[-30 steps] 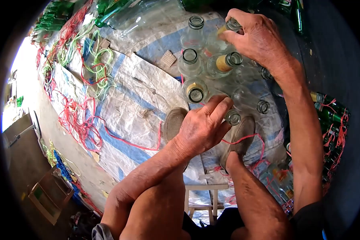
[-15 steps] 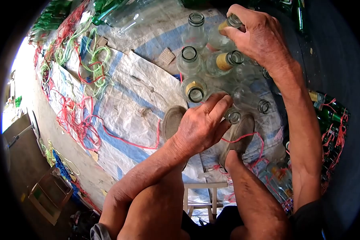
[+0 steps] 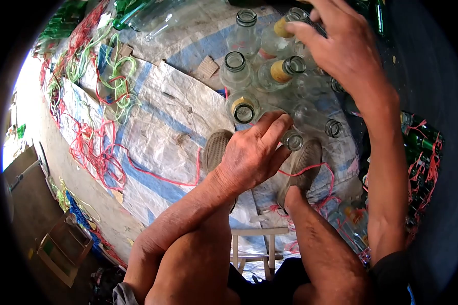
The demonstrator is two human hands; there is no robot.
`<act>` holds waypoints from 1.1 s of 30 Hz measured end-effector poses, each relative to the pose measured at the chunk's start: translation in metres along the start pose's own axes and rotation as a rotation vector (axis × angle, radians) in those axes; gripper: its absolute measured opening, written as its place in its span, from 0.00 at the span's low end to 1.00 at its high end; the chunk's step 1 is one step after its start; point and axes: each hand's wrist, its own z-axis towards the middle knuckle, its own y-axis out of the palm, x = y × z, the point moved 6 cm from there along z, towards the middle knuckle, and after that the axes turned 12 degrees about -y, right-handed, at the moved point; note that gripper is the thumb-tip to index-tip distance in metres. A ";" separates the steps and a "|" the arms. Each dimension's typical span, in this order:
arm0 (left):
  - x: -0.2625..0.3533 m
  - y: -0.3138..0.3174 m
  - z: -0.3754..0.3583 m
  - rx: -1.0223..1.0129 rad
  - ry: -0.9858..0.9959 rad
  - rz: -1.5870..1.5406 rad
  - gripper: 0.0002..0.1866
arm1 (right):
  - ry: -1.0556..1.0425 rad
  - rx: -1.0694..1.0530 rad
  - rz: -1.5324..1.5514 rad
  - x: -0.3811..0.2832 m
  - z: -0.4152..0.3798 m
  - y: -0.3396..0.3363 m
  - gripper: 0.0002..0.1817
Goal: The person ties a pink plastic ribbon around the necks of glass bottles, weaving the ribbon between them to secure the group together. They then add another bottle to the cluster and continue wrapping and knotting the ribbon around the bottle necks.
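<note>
My left hand [image 3: 257, 150] is closed around a clear glass bottle [image 3: 292, 140], whose open mouth points toward me beside my fingers; the rest of that bottle is largely covered by the hand. My right hand [image 3: 346, 46], a little blurred, has thumb and fingers apart and holds nothing. Its thumb is beside the neck of a clear bottle with a yellow label [image 3: 282, 28]. Several more clear bottles stand close together between the hands, among them a yellow-labelled bottle [image 3: 280, 71] and a plain bottle [image 3: 236, 71]. Another bottle [image 3: 315, 119] leans near the left hand.
Beneath lies a white and blue woven sheet [image 3: 163, 117]. Red string [image 3: 94, 152] and green string [image 3: 124, 76] lie tangled at left. Green bottles [image 3: 422, 142] tied with red string stand at right. My shoes [image 3: 308, 162] flank the bottles. A wooden stool [image 3: 259, 232] is below me.
My right hand has let go of the yellow-labelled bottle's neck and moved up and right, its fingers spreading. The left hand keeps its hold. The whole view has shifted slightly.
</note>
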 end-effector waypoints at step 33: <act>0.004 -0.009 -0.009 -0.033 -0.063 -0.003 0.25 | -0.169 -0.135 0.072 -0.021 -0.024 0.010 0.21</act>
